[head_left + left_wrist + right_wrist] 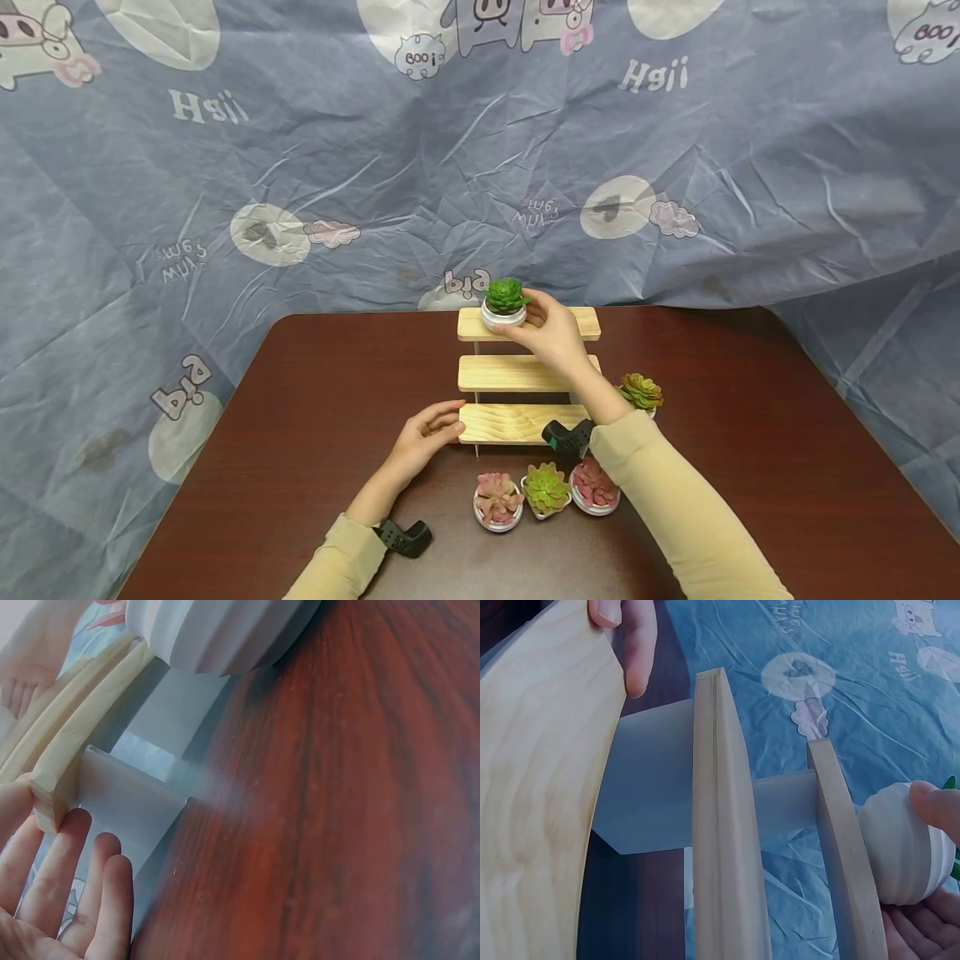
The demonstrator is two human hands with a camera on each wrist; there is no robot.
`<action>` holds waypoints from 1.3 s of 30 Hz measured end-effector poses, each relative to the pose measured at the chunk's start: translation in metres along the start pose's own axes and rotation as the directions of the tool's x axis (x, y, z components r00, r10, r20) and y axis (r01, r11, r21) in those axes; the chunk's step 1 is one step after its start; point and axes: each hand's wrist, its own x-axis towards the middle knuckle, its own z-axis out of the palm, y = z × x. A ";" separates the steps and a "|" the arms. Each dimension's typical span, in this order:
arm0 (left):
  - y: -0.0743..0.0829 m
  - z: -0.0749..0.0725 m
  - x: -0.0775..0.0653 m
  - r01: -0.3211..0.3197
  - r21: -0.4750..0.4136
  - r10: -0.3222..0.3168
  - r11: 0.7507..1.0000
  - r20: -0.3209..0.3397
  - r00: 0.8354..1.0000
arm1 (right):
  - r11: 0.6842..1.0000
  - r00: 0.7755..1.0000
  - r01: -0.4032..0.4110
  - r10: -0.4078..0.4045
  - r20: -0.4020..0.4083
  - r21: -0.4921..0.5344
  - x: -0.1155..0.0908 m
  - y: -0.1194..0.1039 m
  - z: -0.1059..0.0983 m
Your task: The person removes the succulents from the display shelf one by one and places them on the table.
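My right hand [553,332] grips a white pot with a green succulent [504,302] at the left part of the top board of a three-tier wooden stand [517,373]. In the right wrist view the white pot [897,844] sits right at the top board, thumb on one side and fingers on the other. My left hand [420,440] holds the left end of the lowest board [510,423]. The left wrist view shows the thumb and fingertips on either side of that board's corner [54,791], the other fingers extended beside the clear support [127,795].
In front of the stand are a pink succulent [497,500], a yellow-green one [546,488] and a darker pink one [595,485], all in white pots. Another green, red-tipped succulent [641,392] stands right of it, partly behind the right forearm. A printed cloth [420,167] hangs behind the brown table [330,375].
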 end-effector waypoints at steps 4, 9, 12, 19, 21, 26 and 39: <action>0.000 0.000 0.000 0.004 0.005 -0.004 1.000 -0.005 1.000 | 1.000 1.000 -0.003 0.003 0.000 0.002 -0.003 0.000 -0.003; 0.000 0.000 0.000 0.008 0.005 -0.008 1.000 -0.004 1.000 | 1.000 1.000 -0.003 0.004 0.002 -0.011 -0.009 -0.002 -0.008; 0.000 0.000 0.000 0.005 0.004 -0.005 1.000 -0.002 1.000 | 1.000 1.000 0.013 -0.013 0.000 -0.019 -0.013 -0.005 -0.012; 0.000 0.000 0.000 -0.005 0.002 0.005 1.000 0.002 1.000 | 0.999 0.999 0.052 -0.053 -0.009 -0.013 -0.022 -0.005 -0.021; 0.000 0.000 -0.001 -0.001 0.003 0.001 1.000 0.001 1.000 | 0.998 0.998 0.053 -0.054 -0.016 -0.032 -0.025 -0.005 -0.023; -0.001 0.000 0.000 0.002 0.001 -0.002 1.000 0.000 1.000 | 0.996 0.998 0.050 -0.053 -0.037 -0.072 -0.033 -0.004 -0.029; 0.000 0.000 -0.001 -0.007 -0.008 0.007 1.000 0.006 1.000 | 0.993 0.996 0.055 -0.061 -0.058 -0.102 -0.052 0.008 -0.044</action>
